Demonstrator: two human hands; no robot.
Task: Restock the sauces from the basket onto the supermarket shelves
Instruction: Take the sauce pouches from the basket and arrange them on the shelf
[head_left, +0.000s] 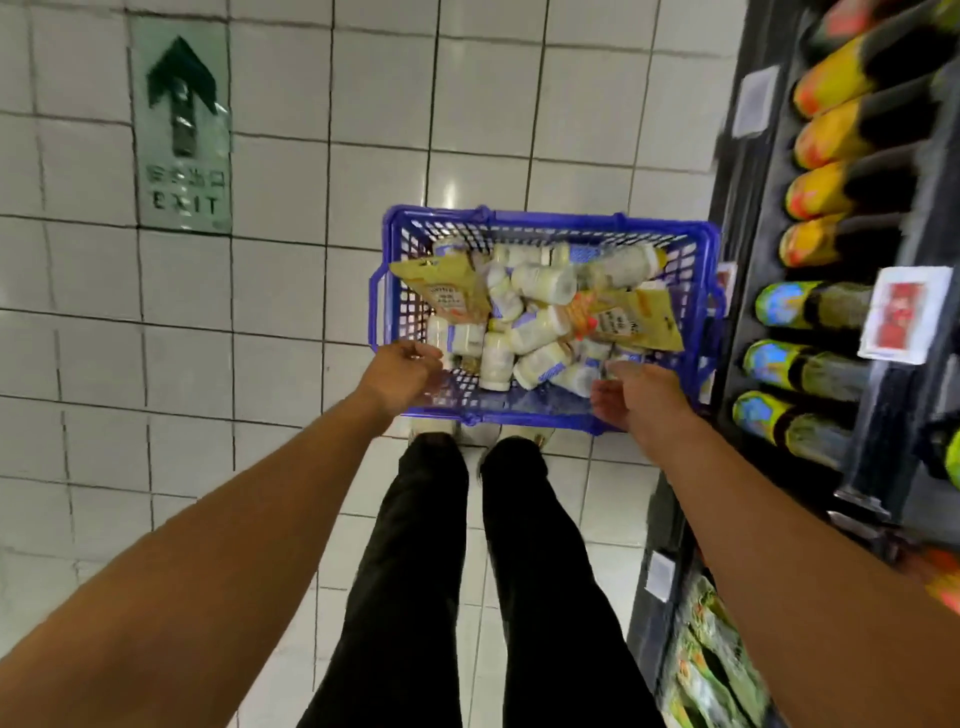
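Observation:
A blue plastic basket (545, 221) stands on the tiled floor in front of my feet. It holds several white sauce bottles (540, 280) lying on their sides and two yellow sauce pouches (447, 291). My left hand (402, 371) hovers over the basket's near left corner, fingers loosely curled, holding nothing. Over the near right edge my right hand (636, 392) reaches with relaxed fingers towards the bottles, also holding nothing. The shelves (883, 270) rise at the right.
The shelf unit at the right carries rows of dark bottles with yellow labels (831, 78) and blue-yellow labels (784, 306), plus price tags. Packets fill a lower shelf (701, 649). A green EXIT arrow sticker (182, 124) lies on the floor at the left.

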